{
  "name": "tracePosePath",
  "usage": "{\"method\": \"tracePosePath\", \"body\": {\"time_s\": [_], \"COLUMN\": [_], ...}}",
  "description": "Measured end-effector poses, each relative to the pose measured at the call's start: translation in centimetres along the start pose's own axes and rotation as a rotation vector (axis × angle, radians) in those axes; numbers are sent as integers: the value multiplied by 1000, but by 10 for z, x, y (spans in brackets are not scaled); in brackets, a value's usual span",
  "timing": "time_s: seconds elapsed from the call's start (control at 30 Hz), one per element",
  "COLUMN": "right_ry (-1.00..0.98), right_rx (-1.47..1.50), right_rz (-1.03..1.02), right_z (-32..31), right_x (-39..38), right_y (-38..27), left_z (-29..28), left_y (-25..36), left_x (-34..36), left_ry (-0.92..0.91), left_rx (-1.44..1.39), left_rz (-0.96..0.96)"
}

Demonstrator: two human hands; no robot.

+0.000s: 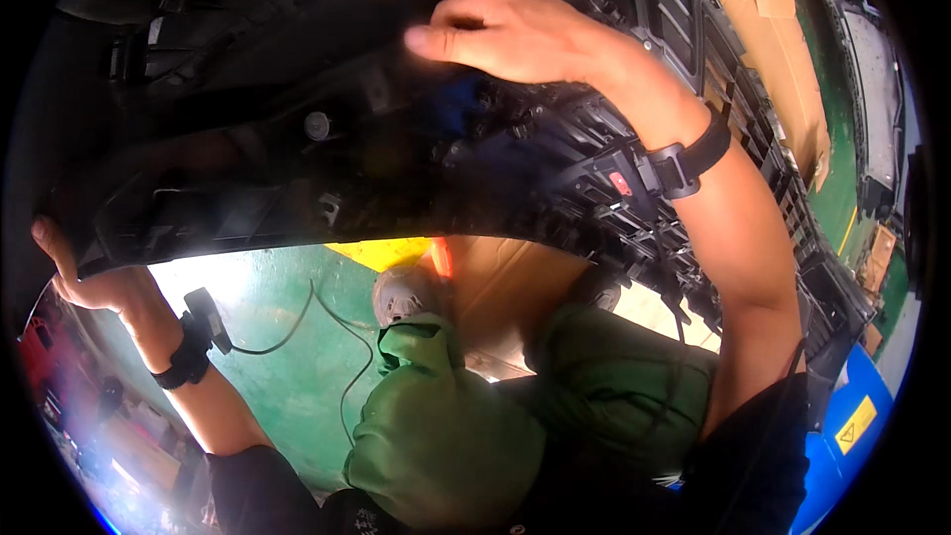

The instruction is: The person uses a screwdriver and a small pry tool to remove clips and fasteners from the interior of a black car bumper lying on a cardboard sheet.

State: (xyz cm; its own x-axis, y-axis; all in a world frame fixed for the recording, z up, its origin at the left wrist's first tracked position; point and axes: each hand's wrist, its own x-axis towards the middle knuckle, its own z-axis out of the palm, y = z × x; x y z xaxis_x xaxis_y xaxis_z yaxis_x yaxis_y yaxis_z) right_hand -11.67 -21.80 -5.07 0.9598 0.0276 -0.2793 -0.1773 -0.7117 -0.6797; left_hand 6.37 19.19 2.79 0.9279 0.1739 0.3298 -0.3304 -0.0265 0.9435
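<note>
A large black moulded plastic panel (267,203), like the inner side of a car bumper, spans the upper left and middle. It carries ribs, clips and a round silver-grey disc (317,126). At the panel's left end, my left hand (94,285) grips the edge, thumb up and the other fingers mostly hidden behind it. My right hand (520,35) reaches across the far part, fingers loosely bent, thumb apart, seemingly holding nothing. Whether it touches the panel, I cannot tell. Both wrists wear black straps; a small dark box (206,319) with a cable sits at the left one.
Below lies a green floor (287,312) with a thin cable, a yellow item (381,253) and brown cardboard (515,282). My green-trousered knees are close under the panel. More black slatted parts (669,15) and cardboard (773,50) stand at right, a blue object (842,446) at lower right.
</note>
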Motion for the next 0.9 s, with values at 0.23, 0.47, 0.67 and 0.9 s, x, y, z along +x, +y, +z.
{"method": "tracePosePath", "body": {"time_s": [0.23,0.47,0.67,0.9], "right_ry": [-24,26,45,162], "right_rx": [-70,-2,-5,4], "right_rz": [-18,28,-3,-150], "right_z": [7,15,19,5], "right_x": [5,12,15,-11], "right_y": [-3,4,9,-12], "left_z": [-12,-32,-61,-24], "left_y": [-8,-30,-47,7], "left_x": [7,25,43,15], "left_ry": [53,-27,-156,-47], "left_rx": [-13,33,255,-93], "left_rz": [-49,-100,40,-216]}}
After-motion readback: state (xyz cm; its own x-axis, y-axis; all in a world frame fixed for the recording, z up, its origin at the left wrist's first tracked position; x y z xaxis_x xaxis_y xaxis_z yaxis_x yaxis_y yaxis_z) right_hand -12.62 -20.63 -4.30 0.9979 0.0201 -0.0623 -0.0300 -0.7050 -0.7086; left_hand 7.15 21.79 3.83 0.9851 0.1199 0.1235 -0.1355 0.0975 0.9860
